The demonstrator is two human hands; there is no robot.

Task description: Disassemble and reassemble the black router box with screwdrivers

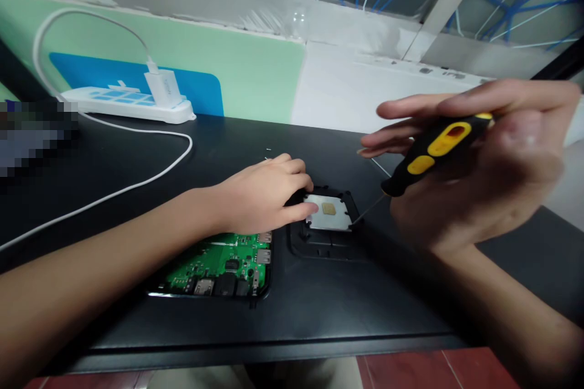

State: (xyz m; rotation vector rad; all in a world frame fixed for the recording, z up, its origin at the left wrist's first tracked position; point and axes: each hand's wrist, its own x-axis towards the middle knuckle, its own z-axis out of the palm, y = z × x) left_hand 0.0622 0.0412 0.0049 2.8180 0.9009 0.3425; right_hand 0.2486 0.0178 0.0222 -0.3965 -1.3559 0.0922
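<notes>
Plate (329, 222): silvery, squarish, apparently metal.

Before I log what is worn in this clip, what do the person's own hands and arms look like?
The left hand and right hand are bare, with no glove or ring visible. The left forearm and right forearm show no sleeve, watch or bracelet.

right hand (524, 155) grips screwdriver (422, 161), left hand (267, 191) touches metal plate (326, 220)
</notes>
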